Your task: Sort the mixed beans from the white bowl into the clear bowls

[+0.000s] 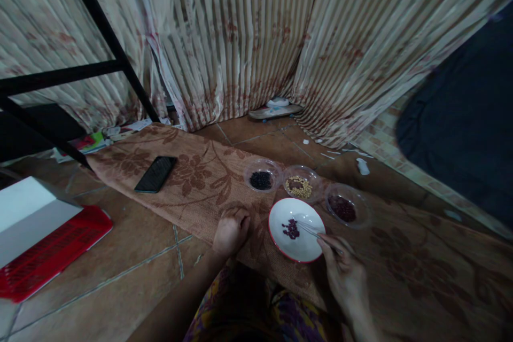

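My right hand (pixel 345 272) is closed round a pair of thin metal tweezers (pixel 310 228). Their tips reach into a white bowl with a red rim (pixel 312 248), beside a small pile of dark red beans (pixel 291 229). Left of the bowl, my left hand (pixel 231 231) rests on the brown patterned cloth in a loose fist, with nothing visible in it. Just beyond the bowl stand three clear plastic dishes: one with black beans (pixel 260 180), one with yellow soybeans (pixel 298 187), and one with dark red beans (pixel 342 208).
A black phone (pixel 155 174) lies on the cloth (pixel 200 171) at the left. A red basket (pixel 52 254) with a white box is on the tiled floor. Striped curtains (pixel 224 37) hang behind, with a black metal frame (pixel 100 26) and a dark rounded shape (pixel 460 117) at the right.
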`<state>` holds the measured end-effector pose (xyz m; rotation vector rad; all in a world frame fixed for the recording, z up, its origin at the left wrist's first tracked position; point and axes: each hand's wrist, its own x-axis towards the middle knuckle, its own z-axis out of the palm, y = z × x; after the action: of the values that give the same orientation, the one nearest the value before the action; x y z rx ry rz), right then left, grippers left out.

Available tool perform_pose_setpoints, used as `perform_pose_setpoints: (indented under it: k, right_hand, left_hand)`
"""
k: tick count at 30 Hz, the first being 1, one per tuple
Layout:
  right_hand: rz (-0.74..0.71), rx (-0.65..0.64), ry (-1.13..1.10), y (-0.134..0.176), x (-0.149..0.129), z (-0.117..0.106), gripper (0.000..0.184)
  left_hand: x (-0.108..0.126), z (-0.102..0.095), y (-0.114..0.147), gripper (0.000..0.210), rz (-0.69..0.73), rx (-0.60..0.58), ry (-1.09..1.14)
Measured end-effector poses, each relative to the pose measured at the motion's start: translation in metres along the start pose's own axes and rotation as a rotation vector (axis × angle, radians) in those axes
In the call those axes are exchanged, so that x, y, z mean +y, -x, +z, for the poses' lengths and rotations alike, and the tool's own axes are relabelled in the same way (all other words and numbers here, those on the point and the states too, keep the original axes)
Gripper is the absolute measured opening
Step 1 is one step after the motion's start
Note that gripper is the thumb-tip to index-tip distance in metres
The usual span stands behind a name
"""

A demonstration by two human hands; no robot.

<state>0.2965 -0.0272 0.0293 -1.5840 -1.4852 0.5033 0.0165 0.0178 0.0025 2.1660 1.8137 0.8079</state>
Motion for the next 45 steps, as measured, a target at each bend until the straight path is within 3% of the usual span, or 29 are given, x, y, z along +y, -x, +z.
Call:
perform_pose_setpoints:
  k: [12, 16, 19, 24, 26, 30, 32, 34, 40, 45]
  right_hand:
    - [0.043, 0.018, -0.004, -0.001, 0.0, -0.001, 0.035]
    - [0.138, 0.188, -0.047, -0.009, -0.005, -0.014, 0.035]
    - [0.091, 0.377, -0.053, -0.027, -0.004, -0.035, 0.034]
    - [0.102, 0.477, 0.088, -0.053, 0.015, -0.067, 0.043]
    - [0.149, 0.485, 0.104, -0.053, 0.021, -0.068, 0.046]
    - [0.309, 0.519, -0.091, -0.034, 0.014, -0.053, 0.048]
    - [0.388, 0.454, -0.194, -0.023, 0.006, -0.045, 0.047]
    - [0.407, 0.305, -0.247, -0.015, -0.002, -0.041, 0.044]
    - [0.239, -0.169, -0.113, -0.01, -0.018, -0.045, 0.035]
    - [0.136, -0.251, -0.067, -0.008, -0.025, -0.026, 0.034]
  left_hand:
    - [0.003, -0.004, -0.001, 0.018, 0.005, -0.017, -0.001]
    - [0.002, -0.003, -0.001, 0.019, -0.001, -0.028, -0.018]
    - [0.001, -0.003, -0.002, 0.018, 0.005, -0.024, -0.016]
    - [-0.001, -0.003, -0.002, 0.018, 0.028, 0.01, -0.008]
    - [-0.001, -0.003, -0.002, 0.019, 0.027, 0.014, -0.008]
    - [-0.001, -0.002, -0.002, 0.019, 0.026, 0.013, -0.014]
    - [-0.002, -0.001, -0.001, 0.018, 0.02, 0.003, -0.017]
    - [-0.001, -0.001, -0.001, 0.017, 0.01, -0.006, -0.022]
    - [0.003, -0.005, -0.001, 0.018, 0.006, -0.001, -0.024]
    - [0.003, -0.005, -0.002, 0.018, 0.005, -0.021, -0.014]
